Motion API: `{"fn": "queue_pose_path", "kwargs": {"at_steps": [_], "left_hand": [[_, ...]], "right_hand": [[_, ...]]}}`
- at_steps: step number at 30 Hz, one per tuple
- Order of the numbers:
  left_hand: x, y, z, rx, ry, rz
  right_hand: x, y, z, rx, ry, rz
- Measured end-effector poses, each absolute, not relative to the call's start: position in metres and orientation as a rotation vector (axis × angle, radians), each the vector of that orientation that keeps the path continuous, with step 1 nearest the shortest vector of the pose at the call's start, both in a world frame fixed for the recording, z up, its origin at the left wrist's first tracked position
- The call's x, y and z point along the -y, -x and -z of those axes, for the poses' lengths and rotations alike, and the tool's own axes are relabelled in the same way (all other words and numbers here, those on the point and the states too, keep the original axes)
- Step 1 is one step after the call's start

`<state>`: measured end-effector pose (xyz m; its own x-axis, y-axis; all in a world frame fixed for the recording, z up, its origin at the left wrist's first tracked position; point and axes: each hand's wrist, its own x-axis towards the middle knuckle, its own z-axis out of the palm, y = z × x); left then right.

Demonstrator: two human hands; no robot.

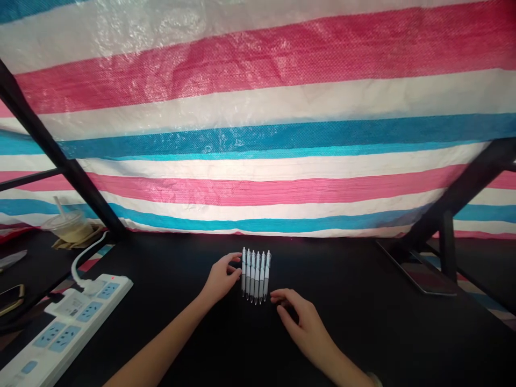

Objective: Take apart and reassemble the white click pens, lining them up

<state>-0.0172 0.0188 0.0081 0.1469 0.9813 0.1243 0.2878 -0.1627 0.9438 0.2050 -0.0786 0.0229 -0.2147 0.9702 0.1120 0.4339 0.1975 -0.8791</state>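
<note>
Several white pens (255,275) lie side by side in a neat row on the black table (350,317), tips toward me. My left hand (221,279) rests at the left side of the row, its fingers curled and touching the outermost pen. My right hand (303,321) lies just right of and below the row, fingers loosely spread and pointing toward the pens' tips, holding nothing.
A white power strip (68,322) with a plugged cable lies at the left. A plastic cup with a straw (69,224) stands at the far left. A phone (419,271) lies at the right by black frame bars. A striped tarp (258,134) hangs behind.
</note>
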Motion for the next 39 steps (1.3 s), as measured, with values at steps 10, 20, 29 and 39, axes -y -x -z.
{"fn": "queue_pose_path", "kwargs": {"at_steps": [10, 20, 29, 39], "left_hand": [[0.018, 0.023, -0.013, -1.061, -2.1, -0.862], [0.026, 0.007, -0.008, -1.049, -2.165, -0.872], [0.052, -0.028, 0.001, -1.119, -2.131, -0.968], [0.053, -0.024, -0.001, -1.047, -2.147, -0.938]], "right_hand": [[0.078, -0.21, -0.014, 2.422, 1.355, -0.6], [0.077, -0.215, -0.025, 2.216, 1.339, -0.619], [0.068, -0.24, -0.048, 2.24, 1.293, -0.653], [0.065, -0.24, -0.042, 2.252, 1.267, -0.627]]}}
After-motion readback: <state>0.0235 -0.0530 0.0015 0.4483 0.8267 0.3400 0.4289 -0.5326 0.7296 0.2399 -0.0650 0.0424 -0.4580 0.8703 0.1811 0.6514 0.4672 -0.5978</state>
